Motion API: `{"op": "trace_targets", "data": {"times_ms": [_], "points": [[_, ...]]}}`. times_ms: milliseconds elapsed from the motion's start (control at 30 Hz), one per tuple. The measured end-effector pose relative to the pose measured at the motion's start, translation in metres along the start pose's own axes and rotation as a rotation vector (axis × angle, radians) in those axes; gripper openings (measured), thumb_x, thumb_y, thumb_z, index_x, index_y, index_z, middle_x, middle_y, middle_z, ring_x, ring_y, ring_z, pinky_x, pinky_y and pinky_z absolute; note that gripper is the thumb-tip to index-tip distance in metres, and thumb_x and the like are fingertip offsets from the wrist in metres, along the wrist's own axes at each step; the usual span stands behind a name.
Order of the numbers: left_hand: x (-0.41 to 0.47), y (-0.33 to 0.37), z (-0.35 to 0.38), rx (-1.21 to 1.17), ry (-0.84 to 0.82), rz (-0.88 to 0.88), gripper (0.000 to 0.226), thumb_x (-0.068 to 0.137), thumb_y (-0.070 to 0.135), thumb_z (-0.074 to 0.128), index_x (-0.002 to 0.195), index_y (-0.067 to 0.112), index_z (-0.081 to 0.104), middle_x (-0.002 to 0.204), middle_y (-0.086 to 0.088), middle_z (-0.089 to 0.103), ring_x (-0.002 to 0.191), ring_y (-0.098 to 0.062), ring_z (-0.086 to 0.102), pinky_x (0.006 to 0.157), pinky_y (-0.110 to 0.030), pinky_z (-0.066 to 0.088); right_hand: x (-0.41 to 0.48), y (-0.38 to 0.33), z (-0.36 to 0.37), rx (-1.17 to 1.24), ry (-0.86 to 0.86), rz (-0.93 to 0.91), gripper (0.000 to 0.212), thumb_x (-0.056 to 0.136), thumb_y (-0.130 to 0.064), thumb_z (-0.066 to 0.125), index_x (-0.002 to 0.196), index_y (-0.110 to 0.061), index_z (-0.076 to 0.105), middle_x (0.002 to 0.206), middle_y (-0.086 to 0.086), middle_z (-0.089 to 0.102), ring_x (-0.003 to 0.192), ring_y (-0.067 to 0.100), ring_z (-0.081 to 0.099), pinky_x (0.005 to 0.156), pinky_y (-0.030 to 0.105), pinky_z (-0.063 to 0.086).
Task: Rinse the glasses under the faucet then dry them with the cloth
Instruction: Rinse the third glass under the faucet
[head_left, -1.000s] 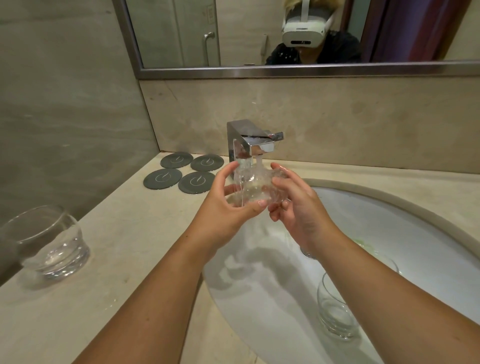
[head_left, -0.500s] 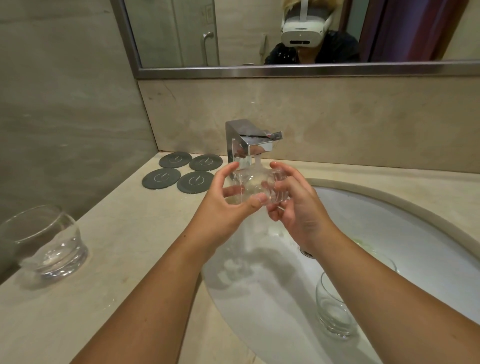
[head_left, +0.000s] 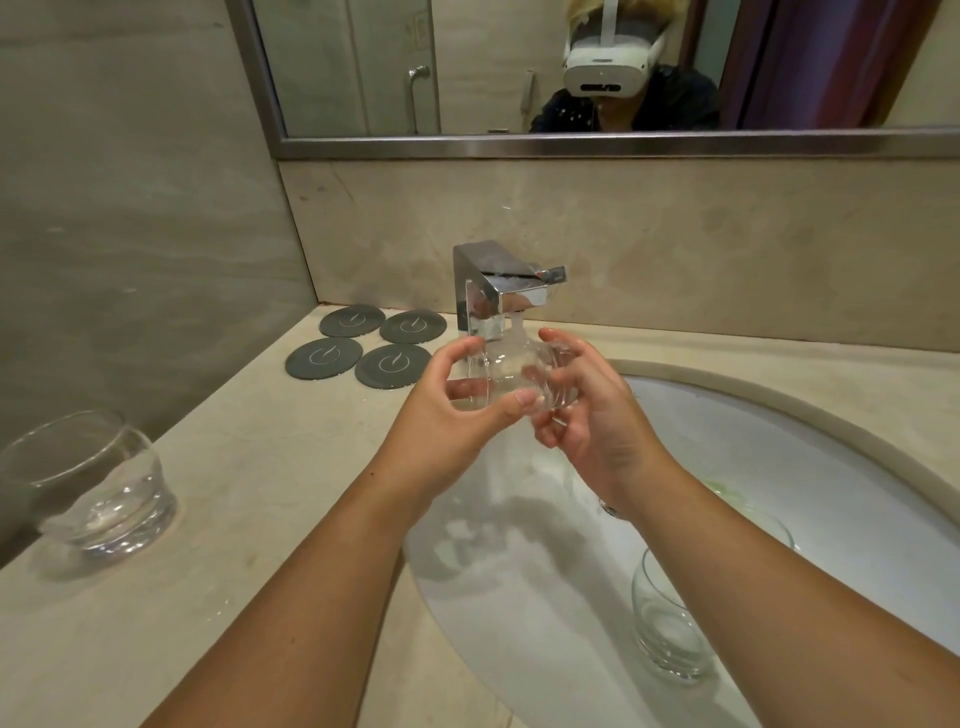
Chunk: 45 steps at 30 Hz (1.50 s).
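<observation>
The glass being rinsed (head_left: 511, 382) is a small clear rounded tumbler. It's held right under the spout of the square chrome faucet (head_left: 493, 291), over the far left edge of the sink (head_left: 857, 519). A thin stream of water runs down onto it, and it's so wet and glinty that I honestly can't tell which way its mouth points.

Both hands are on it. The left hand (head_left: 457, 410) curls around its left side, thumb on the near side and fingers wrapped over the far side. The right hand (head_left: 592, 415) cups it from the right, bent fingers touching the glass.

A second glass (head_left: 670, 629) of the same kind stands upright in the near part of the basin, partly hidden behind the right forearm. A third glass (head_left: 93, 488) sits upright on the desk (head_left: 234, 519), way over at the near left, with a little water in the bottom.

The desk is pale beige stone. Four dark grey round coasters (head_left: 324, 358) lie in a two-by-two cluster at the far left, just beside the faucet. The backsplash is beige stone too, and the wall on the left is greyer. Up top, a metal-framed mirror (head_left: 467, 67) shows the person wearing a white headset (head_left: 605, 67).
</observation>
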<state>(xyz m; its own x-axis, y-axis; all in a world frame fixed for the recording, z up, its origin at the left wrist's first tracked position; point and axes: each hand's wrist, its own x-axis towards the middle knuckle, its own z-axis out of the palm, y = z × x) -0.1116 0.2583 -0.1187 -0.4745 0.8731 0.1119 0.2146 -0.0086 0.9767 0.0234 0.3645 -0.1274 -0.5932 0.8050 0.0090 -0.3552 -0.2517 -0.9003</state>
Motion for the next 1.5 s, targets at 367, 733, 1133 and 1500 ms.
{"op": "trace_targets", "data": {"times_ms": [367,733,1133,1500], "points": [[0.0,-0.003,0.002,0.064,-0.031,0.027,0.091,0.09,0.027,0.087,0.158,0.052,0.033,0.155,0.003,0.051,0.122,-0.016,0.071,0.106,-0.031,0.054,-0.001,0.001,0.001,-0.025,0.084,0.008,0.025,0.101,-0.028,0.069,0.124,-0.017,0.071,0.088,0.007,0.066,0.055,0.017,0.052,0.045,0.026,0.04],[0.019,0.006,0.014,0.106,-0.022,-0.003,0.071,0.078,0.053,0.09,0.139,0.048,0.052,0.131,0.008,0.068,0.126,-0.009,0.065,0.107,-0.041,0.057,0.001,0.0,-0.009,-0.09,0.15,0.113,0.048,0.094,-0.062,0.069,0.12,-0.022,0.077,0.097,0.003,0.069,0.061,0.016,0.054,0.05,0.029,0.042],[0.012,0.005,0.012,0.222,-0.112,0.077,0.079,0.085,0.042,0.09,0.148,0.046,0.042,0.134,0.016,0.061,0.116,0.0,0.07,0.093,-0.017,0.053,0.002,0.004,-0.008,-0.205,0.167,0.044,0.058,0.08,-0.068,0.079,0.119,-0.025,0.074,0.085,-0.002,0.064,0.058,0.014,0.047,0.052,0.03,0.035],[0.014,0.005,0.013,0.033,-0.023,0.031,0.05,0.083,0.047,0.089,0.122,0.045,0.057,0.112,0.006,0.072,0.108,-0.011,0.074,0.092,-0.04,0.066,0.004,0.003,-0.007,-0.12,0.12,0.003,0.026,0.1,-0.037,0.069,0.122,-0.026,0.075,0.087,0.004,0.063,0.064,0.018,0.053,0.051,0.03,0.037]]}}
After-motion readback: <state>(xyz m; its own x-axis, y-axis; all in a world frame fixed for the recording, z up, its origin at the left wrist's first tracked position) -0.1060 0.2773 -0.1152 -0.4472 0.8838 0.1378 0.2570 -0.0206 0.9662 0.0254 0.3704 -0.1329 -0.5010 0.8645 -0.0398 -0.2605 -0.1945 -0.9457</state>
